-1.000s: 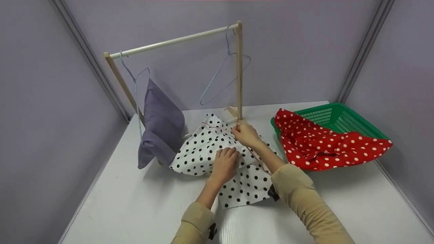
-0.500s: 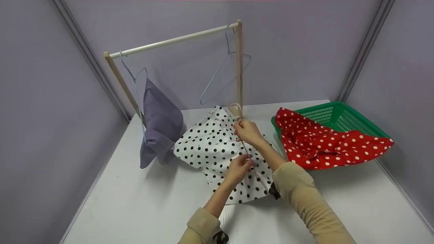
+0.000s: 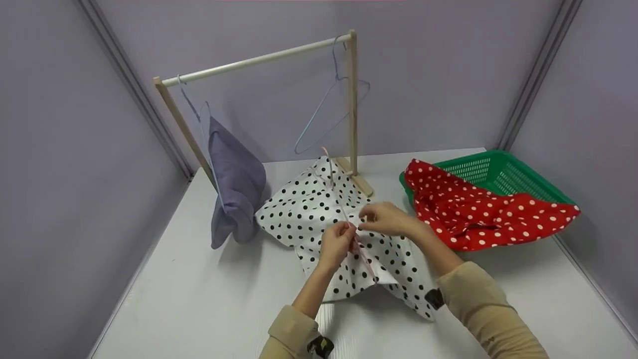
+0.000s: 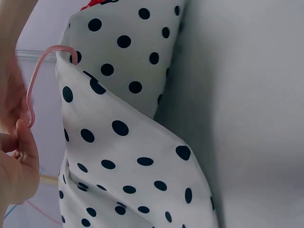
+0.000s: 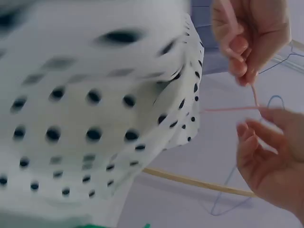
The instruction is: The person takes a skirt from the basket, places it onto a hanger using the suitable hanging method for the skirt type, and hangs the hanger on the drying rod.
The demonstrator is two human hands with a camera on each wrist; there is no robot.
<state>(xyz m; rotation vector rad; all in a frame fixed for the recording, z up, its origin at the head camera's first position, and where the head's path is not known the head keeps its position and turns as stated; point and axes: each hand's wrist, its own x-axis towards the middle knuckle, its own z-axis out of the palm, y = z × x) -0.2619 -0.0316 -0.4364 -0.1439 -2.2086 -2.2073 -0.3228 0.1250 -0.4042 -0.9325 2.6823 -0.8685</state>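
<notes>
A pink clothes hanger [image 3: 339,199] lies in a white cloth with black dots [image 3: 294,214], its hook [image 3: 326,154] pointing up toward the back. My left hand [image 3: 336,245] pinches the hanger's pink wire near the middle of the cloth, as the left wrist view also shows, with the hand [image 4: 19,166] at the left edge. Just to its right, my right hand [image 3: 386,219] hovers over the cloth, fingers loosely bent. In the right wrist view nothing is held in that hand [image 5: 273,156], and the pink wire passes close to its fingers. Cloth folds hide part of the hanger.
A wooden rack [image 3: 259,60] stands behind. From it hang a blue hanger with a purple cloth [image 3: 234,184] at the left and a bare blue hanger [image 3: 314,122] at the right. A green basket [image 3: 528,177] with a red dotted cloth [image 3: 478,214] sits at the right.
My right hand has released the hanger near its hook and drawn back right. My left hand has gone from resting on the cloth to pinching the wire. The cloth's right side has spread rightward.
</notes>
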